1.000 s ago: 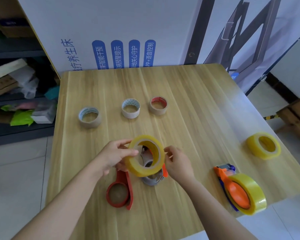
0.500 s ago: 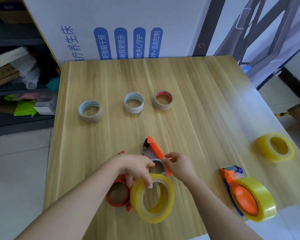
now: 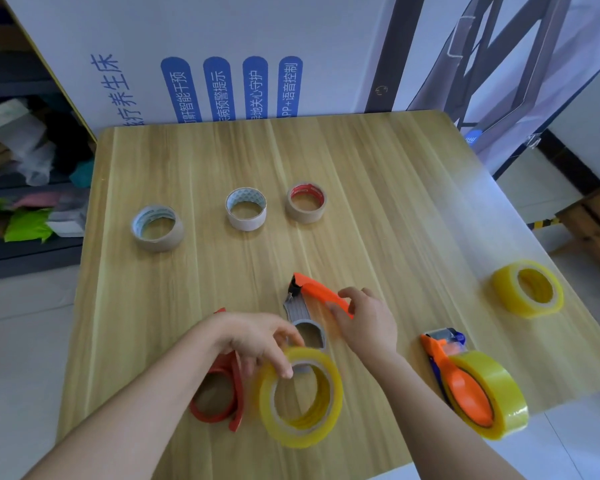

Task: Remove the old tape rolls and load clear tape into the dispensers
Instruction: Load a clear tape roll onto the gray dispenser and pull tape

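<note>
The wooden table [image 3: 378,188] held everything. At its far side, three old tape rolls [image 3: 246,209] sat in a row, well apart from the hands. Near the table's right edge lay a spare clear tape roll [image 3: 528,288]. At the table's near right corner lay a loaded dispenser [image 3: 473,386], orange, with clear tape already on it. Near the table's front middle lay the open dispenser [image 3: 307,320], grey with an orange arm, and just beside it a red dispenser [image 3: 222,396] with no tape in it.

The left hand [image 3: 253,341] was curled over the top of a clear tape roll [image 3: 300,396], which stood tilted on the table in front of the open dispenser. Its fingers [image 3: 281,362] were bent and partly closed on the rim, but the grip looked light. The right hand [image 3: 369,323] pinched the orange arm between thumb and fingers and held it up.

The roll might tip or roll away, because only fingertips steadied it. The orange arm might snap down if the pinch slipped. The toothed cutting end could also scratch a finger, since the right hand was close to it
</note>
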`<state>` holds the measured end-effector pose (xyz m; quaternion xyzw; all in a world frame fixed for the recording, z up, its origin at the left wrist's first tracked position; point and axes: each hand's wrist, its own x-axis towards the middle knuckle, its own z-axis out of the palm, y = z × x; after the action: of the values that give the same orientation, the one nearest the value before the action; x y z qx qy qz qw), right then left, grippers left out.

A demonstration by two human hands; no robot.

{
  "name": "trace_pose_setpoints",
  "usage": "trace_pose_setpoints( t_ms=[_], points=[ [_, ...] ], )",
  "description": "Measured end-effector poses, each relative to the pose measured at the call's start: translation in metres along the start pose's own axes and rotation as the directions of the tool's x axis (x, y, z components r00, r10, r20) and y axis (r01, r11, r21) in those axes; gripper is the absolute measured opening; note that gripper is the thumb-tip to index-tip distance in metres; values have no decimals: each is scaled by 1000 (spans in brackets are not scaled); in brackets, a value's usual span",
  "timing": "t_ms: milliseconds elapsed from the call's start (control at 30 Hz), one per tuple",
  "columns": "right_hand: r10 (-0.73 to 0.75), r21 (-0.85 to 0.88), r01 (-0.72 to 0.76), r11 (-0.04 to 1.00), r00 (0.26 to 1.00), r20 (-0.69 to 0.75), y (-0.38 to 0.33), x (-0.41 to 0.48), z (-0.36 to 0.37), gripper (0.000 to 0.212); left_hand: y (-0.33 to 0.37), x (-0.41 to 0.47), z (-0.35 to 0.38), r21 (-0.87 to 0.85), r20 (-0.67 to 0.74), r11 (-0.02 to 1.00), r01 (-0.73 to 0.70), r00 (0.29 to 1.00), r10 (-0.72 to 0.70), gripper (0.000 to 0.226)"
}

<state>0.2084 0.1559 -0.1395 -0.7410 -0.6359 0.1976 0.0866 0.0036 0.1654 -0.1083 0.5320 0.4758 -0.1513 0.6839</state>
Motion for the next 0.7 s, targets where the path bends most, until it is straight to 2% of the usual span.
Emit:
trace_pose_setpoints(
  t_ms=[67, 100, 133, 167, 233, 333, 533, 700],
  points=[
    [21, 302, -37, 953, 998, 57, 0, -4, -1, 42, -6, -5, -5, -196, -75, 976, -91, 994, 77, 62],
    [8, 457, -71, 887, 990, 138, 1, -7, -3, 54, -8, -6, -8, -253, -127, 958, -133, 986, 104, 61],
    [-24, 554, -103, 826, 976, 218, 1, -9, -5, 64, -7, -6, -10, -282, -175, 944, -170, 977, 123, 58],
    [-59, 590, -116, 799, 961, 269, 4, -12, -6, 66, -6, -6, -11, -293, -211, 936, -194, 968, 134, 53],
    [-100, 577, -81, 813, 956, 275, 10, -15, -6, 43, 0, -4, -9, -298, -246, 933, -204, 960, 132, 44],
    [-111, 560, -26, 828, 972, 208, 24, -21, -4, 8, 7, 5, 0, -294, -282, 938, -185, 954, 100, 43],
    [-59, 470, -39, 882, 980, 190, 31, -26, 7, 12, 7, 25, 12, -220, -412, 965, -143, 910, 41, 45],
    [-48, 403, -48, 914, 974, 223, 22, -21, 20, 27, 1, 31, 12, -218, -455, 965, -146, 890, 32, 45]
  ],
)
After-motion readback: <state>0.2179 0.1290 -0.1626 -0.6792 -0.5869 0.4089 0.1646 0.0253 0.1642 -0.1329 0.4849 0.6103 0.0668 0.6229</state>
